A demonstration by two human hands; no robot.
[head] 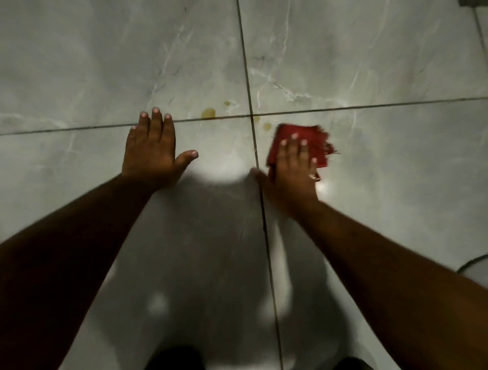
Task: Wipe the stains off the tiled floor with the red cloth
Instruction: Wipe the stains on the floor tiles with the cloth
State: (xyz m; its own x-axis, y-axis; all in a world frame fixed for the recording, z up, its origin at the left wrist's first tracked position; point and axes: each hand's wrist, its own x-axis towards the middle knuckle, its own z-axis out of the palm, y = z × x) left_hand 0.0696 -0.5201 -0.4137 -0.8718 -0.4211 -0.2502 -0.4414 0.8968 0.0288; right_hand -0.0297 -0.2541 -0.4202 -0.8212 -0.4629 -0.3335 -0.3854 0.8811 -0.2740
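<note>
A folded red cloth with a frayed right edge lies on the grey marbled tiled floor, just right of the grout cross. My right hand presses flat on top of it, fingers spread. A brownish-yellow stain sits left of the cross, just above the horizontal grout line. A smaller spot lies up and right of it, and another stain sits just left of the cloth. My left hand rests flat on the floor, fingers apart, holding nothing, left of the stains.
Dark grout lines cross near the middle of the view. A thin dark cable curls on the floor at the right edge. A dark object shows at the top right corner. My shadow covers the tiles near me.
</note>
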